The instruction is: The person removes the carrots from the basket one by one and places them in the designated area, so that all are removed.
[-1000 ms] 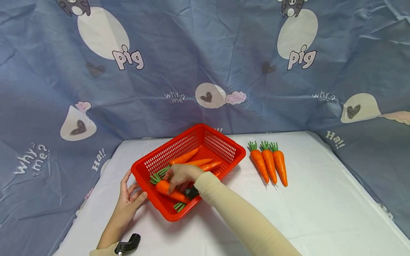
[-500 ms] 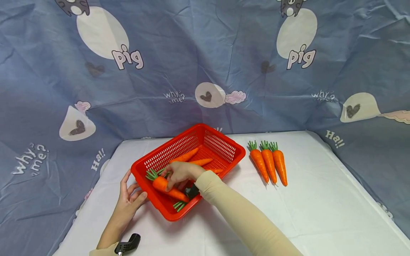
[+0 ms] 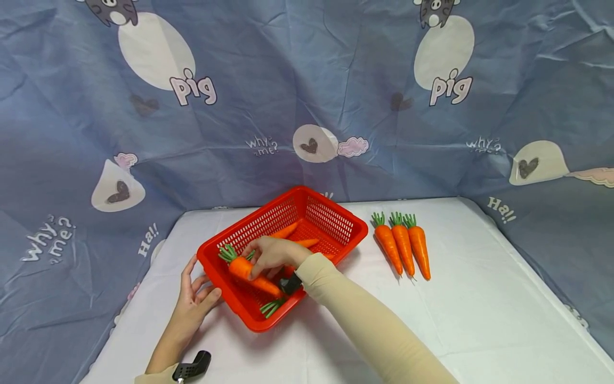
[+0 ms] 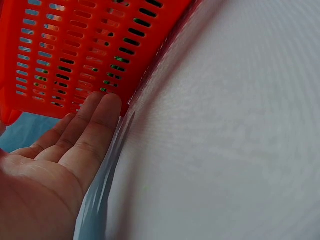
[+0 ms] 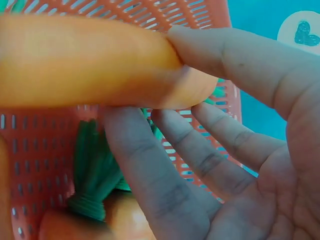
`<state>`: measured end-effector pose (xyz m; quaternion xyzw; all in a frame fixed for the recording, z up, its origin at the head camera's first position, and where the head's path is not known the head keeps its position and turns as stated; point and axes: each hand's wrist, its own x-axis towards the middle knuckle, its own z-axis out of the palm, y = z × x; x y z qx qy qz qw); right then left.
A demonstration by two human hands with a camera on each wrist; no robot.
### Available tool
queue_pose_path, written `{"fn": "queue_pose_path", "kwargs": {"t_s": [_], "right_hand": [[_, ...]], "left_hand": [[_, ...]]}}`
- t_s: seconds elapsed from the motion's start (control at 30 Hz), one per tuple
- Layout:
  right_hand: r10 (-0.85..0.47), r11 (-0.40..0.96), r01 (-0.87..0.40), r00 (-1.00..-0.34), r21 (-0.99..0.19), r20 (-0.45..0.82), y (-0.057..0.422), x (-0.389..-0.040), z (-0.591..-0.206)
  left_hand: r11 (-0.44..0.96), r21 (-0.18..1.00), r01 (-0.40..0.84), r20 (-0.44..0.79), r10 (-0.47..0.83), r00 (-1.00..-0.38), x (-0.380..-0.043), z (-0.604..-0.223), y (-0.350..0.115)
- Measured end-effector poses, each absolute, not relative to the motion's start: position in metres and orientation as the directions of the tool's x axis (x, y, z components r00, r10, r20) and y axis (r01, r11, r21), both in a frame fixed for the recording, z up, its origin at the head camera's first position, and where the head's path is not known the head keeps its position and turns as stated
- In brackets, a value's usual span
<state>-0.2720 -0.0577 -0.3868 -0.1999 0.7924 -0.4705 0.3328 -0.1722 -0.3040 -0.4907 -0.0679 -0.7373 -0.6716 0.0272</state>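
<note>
"How far along is this?"
"Partway, I'd judge. The white table carries the red basket."
"The hands?"
"The left hand lies loose-fingered against the basket's end wall; the right hand pinches one carrot inside the basket."
"What's done?"
"Seemingly the row of three carrots, laid side by side on the table near the basket."
"And left?"
"Probably the pinched one, plus the other carrots inside, partly hidden."
</note>
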Motion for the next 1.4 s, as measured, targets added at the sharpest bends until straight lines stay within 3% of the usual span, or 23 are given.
{"fn": "queue_pose_path", "kwargs": {"t_s": [0.63,1.4], "right_hand": [[-0.633,0.426,-0.015,-0.720,-0.905,-0.285,-0.045,-0.281,-0.371],[-0.568,0.432,-0.056,-0.793,-0.900,-0.223,0.014,-0.302,-0.354]], "left_hand": [[0.076,0.986,0.148,0.143,0.067,-0.987,-0.174,-0.493,-0.305],[0.074,0.984,0.159,0.154,0.071,-0.986,-0.173,-0.492,-0.306]]}}
